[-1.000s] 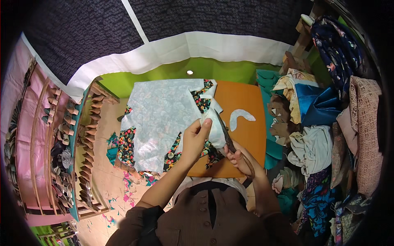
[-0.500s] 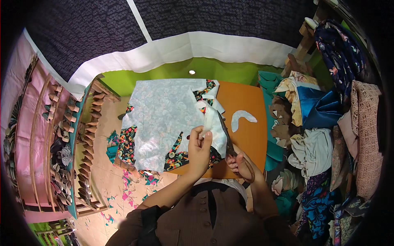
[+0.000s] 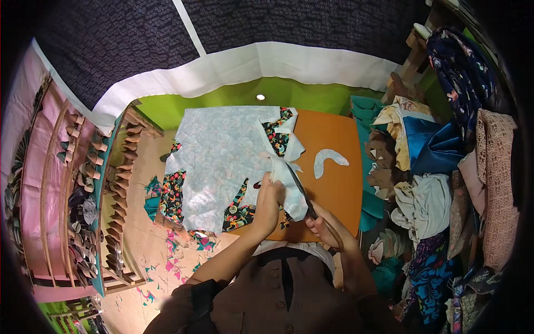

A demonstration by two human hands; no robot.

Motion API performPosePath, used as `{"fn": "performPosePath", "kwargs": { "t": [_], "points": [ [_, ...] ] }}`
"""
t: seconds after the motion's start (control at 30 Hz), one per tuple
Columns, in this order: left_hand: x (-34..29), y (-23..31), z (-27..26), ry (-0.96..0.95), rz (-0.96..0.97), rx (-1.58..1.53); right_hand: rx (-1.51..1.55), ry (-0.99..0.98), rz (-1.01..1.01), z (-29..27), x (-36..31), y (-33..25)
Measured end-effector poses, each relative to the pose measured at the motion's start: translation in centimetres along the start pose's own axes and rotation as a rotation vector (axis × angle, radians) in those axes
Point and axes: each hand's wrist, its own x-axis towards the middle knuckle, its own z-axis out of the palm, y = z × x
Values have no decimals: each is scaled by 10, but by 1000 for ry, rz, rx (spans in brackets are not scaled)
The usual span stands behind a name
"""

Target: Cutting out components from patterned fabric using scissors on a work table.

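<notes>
My left hand (image 3: 267,203) is closed on the near right edge of a whitish sheet (image 3: 222,145), its fingers bunched at a pale strip. Black fabric with a bright colourful print (image 3: 240,216) shows beneath the sheet and at its edges. In my right hand (image 3: 321,222) is a pair of scissors (image 3: 303,195), its long dark blades pointing up and left along the strip. The blade tips lie close to the cloth; how far apart they are is hard to make out. A loose curved white piece (image 3: 324,162) rests to the right of the scissors.
The sheet covers much of an orange-brown table (image 3: 342,195). Piles of folded cloth (image 3: 425,203) stand along the right. Racks with rows of wooden pegs (image 3: 115,214) are at left, and colourful scraps (image 3: 175,253) litter the floor. Dark patterned cloth (image 3: 311,25) hangs beyond the table.
My left hand has turned and its fingers now grip lower on the strip. The lifted cloth has swung flatter, and the scissors' blades have tilted left, showing more of their length.
</notes>
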Motion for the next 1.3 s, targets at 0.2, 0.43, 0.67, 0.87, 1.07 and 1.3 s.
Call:
{"fn": "performPosePath", "kwargs": {
  "t": [0.2, 0.43, 0.67, 0.87, 1.07, 1.3],
  "points": [
    [-7, 17, 10, -26, 23, 288, 76, 25, 23, 4, -2, -10],
    [-7, 34, 10, -41, -14, 413, 116, -1, 15, 5, -6, -10],
    [-8, 34, 11, -61, -38, 335, 149, 14, -3, 10, -6, -11],
    [-9, 37, 15, -58, -32, 302, 45, 115, -41, 14, -6, -6],
    [-11, 34, 14, -72, -16, 340, 161, 136, -43, 20, -5, 1],
    [-12, 34, 14, -76, -18, 317, 133, 120, 2, 19, -5, -1]
  ]
}}
